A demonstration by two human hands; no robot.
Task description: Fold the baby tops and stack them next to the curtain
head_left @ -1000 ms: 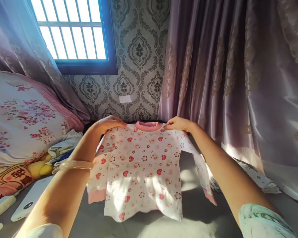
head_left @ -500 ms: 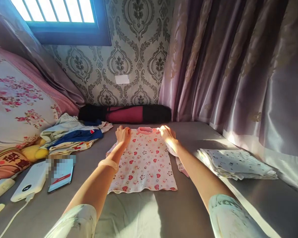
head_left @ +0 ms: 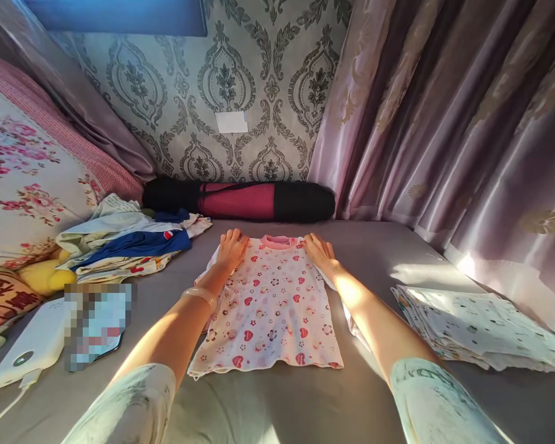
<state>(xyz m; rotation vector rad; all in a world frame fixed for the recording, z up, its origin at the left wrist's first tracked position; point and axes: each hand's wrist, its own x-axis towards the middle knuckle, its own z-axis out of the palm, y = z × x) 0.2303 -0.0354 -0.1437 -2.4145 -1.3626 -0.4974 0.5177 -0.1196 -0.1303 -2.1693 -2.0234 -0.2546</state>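
A small white shirt printed with red hearts and little flowers lies spread on the grey sheet, its pink collar at the far end. My left hand is closed on the shirt's left shoulder, knuckles up and fingertips hidden from me. At the opposite shoulder, my right hand grips the cloth beside the collar; its fingertips are only partly seen. The sleeves lie mostly under and beside my forearms. The front hem is slightly wavy and lies nearest to me.
Crumpled clothes lie at the left, by a floral pillow. Nearer are a white power bank with a cable and a blurred phone. A folded stack of white cloth sits at the right. A black and pink roll lies along the wall.
My view has tilted downward and come closer. Both hands stay at the shirt's shoulders, and the shirt lies in much the same place.
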